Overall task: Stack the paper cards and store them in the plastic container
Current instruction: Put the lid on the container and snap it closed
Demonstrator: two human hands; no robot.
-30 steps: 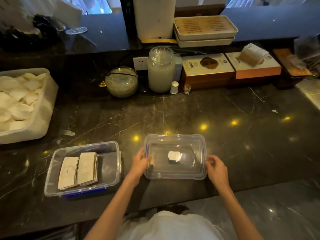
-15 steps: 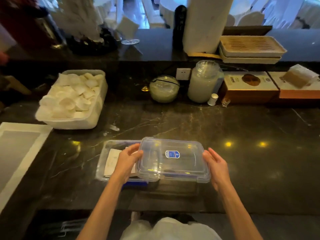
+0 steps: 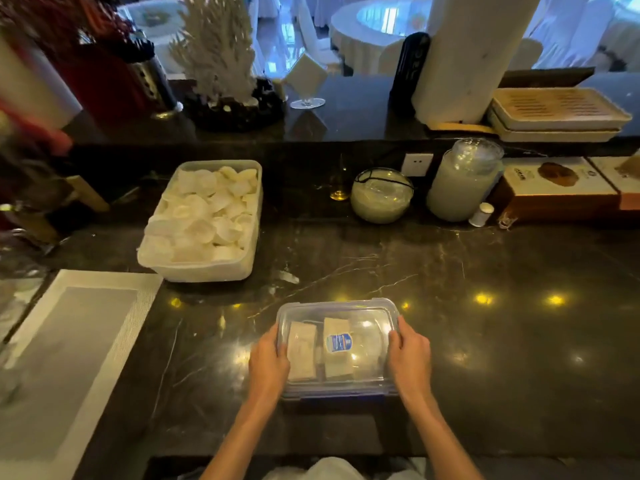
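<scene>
A clear plastic container (image 3: 337, 389) stands on the dark marble counter near its front edge. Its clear lid (image 3: 370, 327), with a blue sticker on top, lies over the container. Two stacks of paper cards (image 3: 302, 351) show through the lid, side by side in the left half. My left hand (image 3: 268, 363) grips the lid's left edge. My right hand (image 3: 408, 358) grips its right edge. Both thumbs lie on top of the lid.
A white tub of pale round pieces (image 3: 204, 220) stands behind and to the left. A white-bordered mat (image 3: 69, 358) lies at the left. A glass bowl (image 3: 381, 195), a jar (image 3: 464, 181) and boxes (image 3: 554, 188) line the back.
Both hands carried the lid left from the bare counter and set it down over the container with the cards. The camera view swung left too.
</scene>
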